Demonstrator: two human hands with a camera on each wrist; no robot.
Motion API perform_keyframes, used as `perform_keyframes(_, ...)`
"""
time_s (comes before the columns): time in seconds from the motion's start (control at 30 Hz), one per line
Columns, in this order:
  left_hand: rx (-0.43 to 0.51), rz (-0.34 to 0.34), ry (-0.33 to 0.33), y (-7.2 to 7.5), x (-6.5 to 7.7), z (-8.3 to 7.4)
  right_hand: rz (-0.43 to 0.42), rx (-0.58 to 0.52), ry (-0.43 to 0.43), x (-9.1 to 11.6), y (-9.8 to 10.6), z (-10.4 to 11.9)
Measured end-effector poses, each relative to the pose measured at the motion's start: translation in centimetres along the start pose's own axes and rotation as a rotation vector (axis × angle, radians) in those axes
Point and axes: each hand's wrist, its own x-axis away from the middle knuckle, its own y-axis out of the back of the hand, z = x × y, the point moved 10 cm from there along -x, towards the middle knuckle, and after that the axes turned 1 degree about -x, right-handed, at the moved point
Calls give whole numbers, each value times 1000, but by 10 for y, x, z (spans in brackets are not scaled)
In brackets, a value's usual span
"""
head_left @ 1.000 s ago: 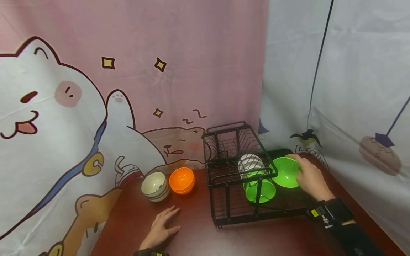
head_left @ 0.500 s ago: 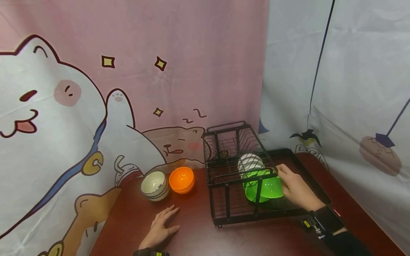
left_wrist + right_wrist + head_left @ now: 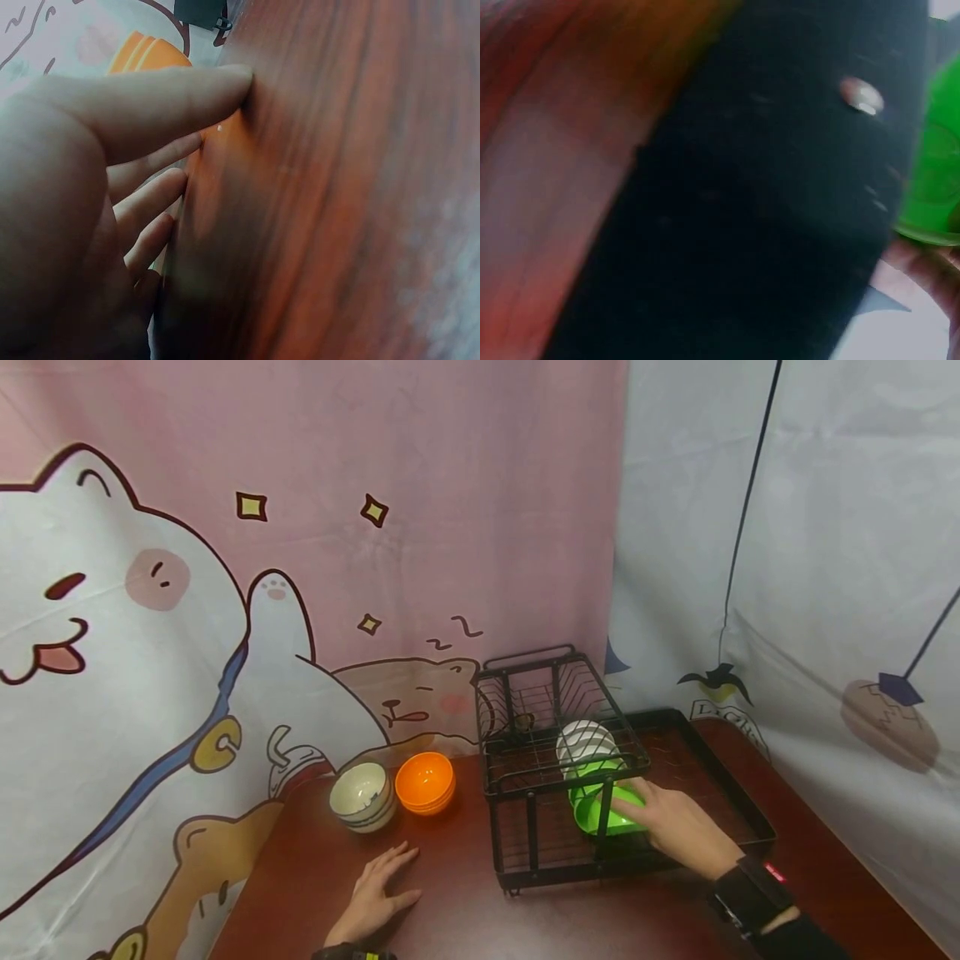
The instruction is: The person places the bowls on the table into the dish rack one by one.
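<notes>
My right hand [image 3: 681,828] grips the rim of a green bowl [image 3: 627,818] at the right side of a black two-tier dish rack [image 3: 551,878]. The bowl is tilted under the upper shelf, against other green bowls [image 3: 587,814] in the lower tier. White bowls [image 3: 583,739] stand in a row behind them. In the right wrist view a black rack bar [image 3: 765,165] hides most of the hand, and a green bowl [image 3: 934,172] shows at the edge. My left hand [image 3: 372,895] rests on the table with fingers spread, holding nothing.
Left of the rack stand a stack of orange bowls [image 3: 426,783] and a stack of patterned white bowls [image 3: 362,796]. A black tray [image 3: 723,777] extends from the rack's right side. Printed curtains [image 3: 450,527] hang behind the table [image 3: 450,910].
My right hand has carried the green bowl leftward and down, from over the tray into the rack's lower tier beside the other green bowls. The left hand has stayed still.
</notes>
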Motion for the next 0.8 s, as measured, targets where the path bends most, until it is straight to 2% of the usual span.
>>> perform_keyframes(0.03, 13, 11, 25, -1, 0, 2, 6, 7, 7, 1, -3, 1)
perform_keyframes(0.1, 5, 19, 27, -2, -1, 2, 12, 19, 22, 2, -8, 2)
perform_keyframes(0.27, -33, -51, -95, 1, 2, -3, -4, 63, 74, 7, -16, 3)
perform_keyframes(0.37, -71, -83, -147, 1, 3, -3, -26, 69, 88, 8, -18, 3)
perform_keyframes(0.6, 1, -73, -60, 2, 1, 3, -58, 38, 77, 4, -15, 7)
perform_keyframes(0.8, -28, -95, -94, 4, 5, -5, -12, 23, 19, -1, -16, 7)
